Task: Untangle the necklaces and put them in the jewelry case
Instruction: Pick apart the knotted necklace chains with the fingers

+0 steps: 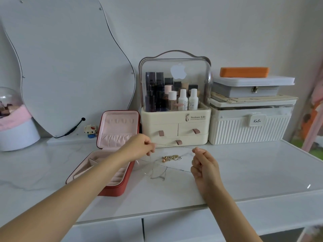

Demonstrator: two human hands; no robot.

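A thin silver necklace chain [174, 146] is stretched taut in the air between my two hands. My left hand [139, 147] pinches its left end above the table. My right hand [203, 163] pinches the right end with curled fingers. Below them, more fine silver chain [157, 173] lies in loose loops on the marble tabletop, and a small gold necklace heap [172, 158] sits just behind it. The red jewelry case [113, 190] stands open at the left, its pink-lined lid upright, partly hidden by my left forearm.
A cream cosmetics organizer [175, 126] with drawers stands right behind the chains. White storage boxes [250, 126] are stacked at the back right. A wavy mirror [70, 67], a small toy figure [90, 131] and a glass dome [12, 109] sit at the left. The table's front edge [157, 213] is near.
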